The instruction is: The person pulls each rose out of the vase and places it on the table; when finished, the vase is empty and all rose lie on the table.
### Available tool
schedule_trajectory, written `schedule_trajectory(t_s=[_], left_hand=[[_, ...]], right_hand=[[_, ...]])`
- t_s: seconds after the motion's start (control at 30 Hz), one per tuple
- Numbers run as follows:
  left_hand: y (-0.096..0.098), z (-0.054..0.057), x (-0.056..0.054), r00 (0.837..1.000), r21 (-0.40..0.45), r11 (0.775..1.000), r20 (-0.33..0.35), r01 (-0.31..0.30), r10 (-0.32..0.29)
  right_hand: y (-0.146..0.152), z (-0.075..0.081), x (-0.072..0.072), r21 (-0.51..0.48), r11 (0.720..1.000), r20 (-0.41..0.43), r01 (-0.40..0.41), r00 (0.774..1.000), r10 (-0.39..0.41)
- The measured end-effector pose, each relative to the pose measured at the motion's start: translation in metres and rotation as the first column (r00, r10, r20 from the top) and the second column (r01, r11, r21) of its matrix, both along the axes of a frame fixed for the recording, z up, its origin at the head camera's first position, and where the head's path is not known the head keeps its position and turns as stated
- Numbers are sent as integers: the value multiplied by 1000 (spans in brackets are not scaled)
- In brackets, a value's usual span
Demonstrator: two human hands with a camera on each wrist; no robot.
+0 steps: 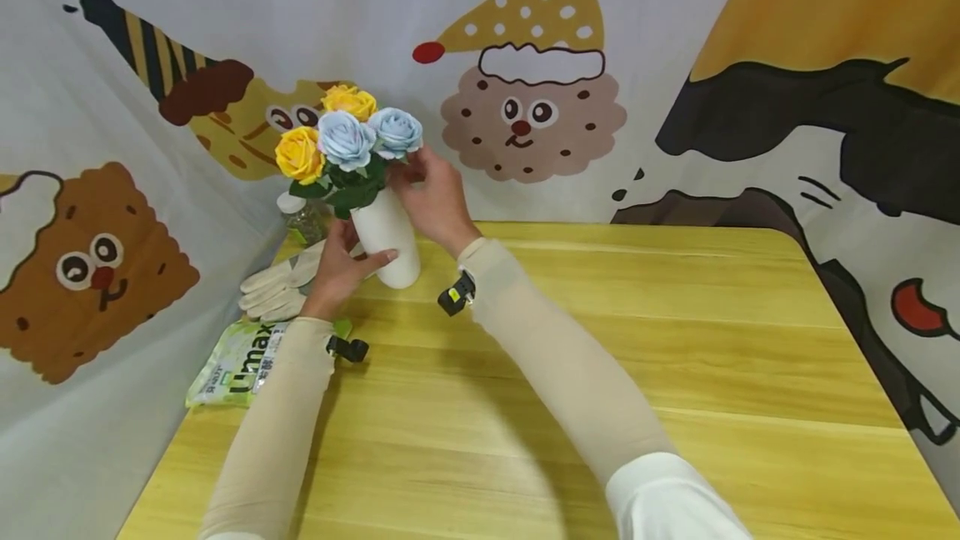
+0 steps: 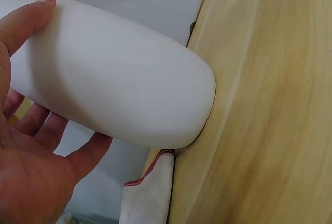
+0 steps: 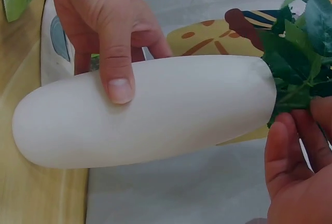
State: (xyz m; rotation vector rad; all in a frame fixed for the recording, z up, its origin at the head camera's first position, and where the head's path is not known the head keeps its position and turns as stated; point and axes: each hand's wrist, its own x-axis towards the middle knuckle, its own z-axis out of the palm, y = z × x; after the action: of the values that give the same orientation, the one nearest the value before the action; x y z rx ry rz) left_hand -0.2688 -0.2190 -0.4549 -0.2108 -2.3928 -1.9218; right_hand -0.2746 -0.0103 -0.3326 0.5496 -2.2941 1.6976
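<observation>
A tall white vase (image 1: 387, 233) stands on the wooden table, its base on the tabletop in the left wrist view. My left hand (image 1: 341, 272) grips the vase at mid-height, thumb across its front and fingers around the far side. Two light blue roses (image 1: 346, 140) and two yellow roses (image 1: 300, 155) rise from the vase mouth above dark green leaves (image 3: 293, 60). Right at the rim, my right hand (image 1: 437, 200) has its fingers curled at the leaves, pinching below the right-hand blue rose (image 1: 397, 132). The stems inside the vase are hidden.
Left of the vase are a small white-lidded jar (image 1: 303, 222), white gloves (image 1: 273, 286) and a green-and-white Umax packet (image 1: 232, 369), partly behind my left forearm. A cartoon-print cloth (image 1: 322, 15) hangs behind the wooden table (image 1: 675, 340).
</observation>
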Motion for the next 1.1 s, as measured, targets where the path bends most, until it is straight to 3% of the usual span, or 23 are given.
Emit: schedule_trajectory(t_s=[0.37, 0.53, 0.8, 1.1], left_hand=[[0, 0, 1, 1000, -20, 1000, -10, 0, 0], [-1, -1, 0, 1000, -14, 1000, -12, 9, -9], [-4, -2, 0, 1000, -6, 1000, -9, -6, 6], [-3, 0, 1, 1000, -35, 999, 10, -5, 5]], right_hand=[[-2, 5, -4, -31, 999, -136, -23, 991, 19], [-2, 11, -1, -88, 995, -174, -40, 984, 24], [2, 18, 3, -274, 958, -175, -86, 984, 38], [8, 23, 8, -374, 927, -223, -39, 973, -49]])
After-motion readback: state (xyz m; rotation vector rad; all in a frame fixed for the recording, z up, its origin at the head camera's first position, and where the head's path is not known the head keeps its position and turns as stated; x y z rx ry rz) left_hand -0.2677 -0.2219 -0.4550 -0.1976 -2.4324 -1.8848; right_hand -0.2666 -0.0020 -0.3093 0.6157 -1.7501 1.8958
